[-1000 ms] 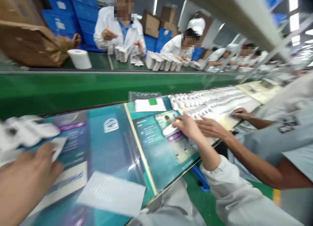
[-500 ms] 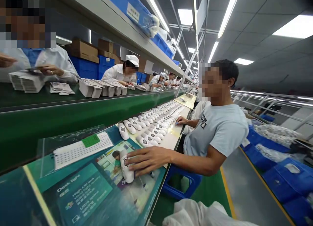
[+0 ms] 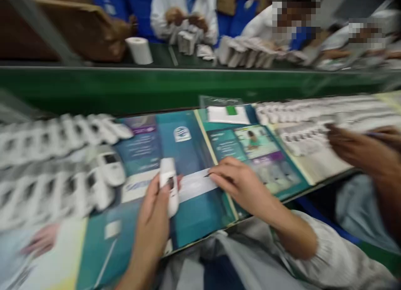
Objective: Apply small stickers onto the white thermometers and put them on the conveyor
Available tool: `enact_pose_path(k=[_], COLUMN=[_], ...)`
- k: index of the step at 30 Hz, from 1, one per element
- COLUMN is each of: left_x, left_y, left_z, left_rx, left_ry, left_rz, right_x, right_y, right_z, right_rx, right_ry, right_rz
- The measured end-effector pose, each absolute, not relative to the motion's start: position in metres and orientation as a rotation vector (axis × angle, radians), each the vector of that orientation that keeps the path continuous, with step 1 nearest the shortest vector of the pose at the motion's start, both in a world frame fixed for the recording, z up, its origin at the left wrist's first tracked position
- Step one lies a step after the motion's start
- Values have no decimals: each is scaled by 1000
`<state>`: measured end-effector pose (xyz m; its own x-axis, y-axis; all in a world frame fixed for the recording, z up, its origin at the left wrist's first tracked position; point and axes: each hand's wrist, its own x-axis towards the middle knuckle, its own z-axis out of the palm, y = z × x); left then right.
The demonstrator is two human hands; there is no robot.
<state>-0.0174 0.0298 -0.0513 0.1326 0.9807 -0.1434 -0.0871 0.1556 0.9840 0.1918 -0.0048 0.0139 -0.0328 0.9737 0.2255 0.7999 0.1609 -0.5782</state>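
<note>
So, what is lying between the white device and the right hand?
Between the device and the right hand lies a pale sheet, in the head view.

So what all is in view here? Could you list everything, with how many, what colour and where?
Held device: one, white, upright over the mat
Other devices: many, white with dark patches, in rows left and right
Strip: one, white, at the right fingertips
Printed mats: several, mostly teal, on the table
Sheet: one, white with green label, far side
Roll: one, white, opposite bench
Stacks: several, white, opposite bench
Wrapping: brown, upper left, count unclear
Bins: several, blue, behind
Co-workers: several, mostly white clothing, opposite and right
Left hand: one, bare, around the held device
Right hand: one, bare, by the strip
</note>
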Motion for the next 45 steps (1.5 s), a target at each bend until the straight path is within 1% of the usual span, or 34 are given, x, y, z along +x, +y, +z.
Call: enact_pose_path(k=[4,11,23,25,28,31,36,41,45], left_x=[-16,-10,-11,-11,-12,-14,-20,-22,-22], left_y=[25,23,22,23,25,29,30,27,26], left_z=[-51,-47,-46,-45,-39,-27,-4,6,7], left_rx=[1023,928,826,819,810,974,1500,1622,1685], left_ry=[1023,963,939,942,925,962,1133,1131,1034], left_rz=[1104,1127,1112,1111,1119,1055,838,721,808], right_x=[185,159,151,153,162,170,166,160,160], right_y=[0,18,26,27,27,22,11,9,12], right_z=[-1,-4,-9,-10,-1,20,52,53,51], right_rx=[-1694,-1806,-1897,-1866,-1709,-1568,-1418,-1396,-1387], right_ry=[-1878,-1957,-1936,-1896,-1782,-1732,-1855,-1953,-2036], right_rz=[445,333,352,389,465,476,488,509,500])
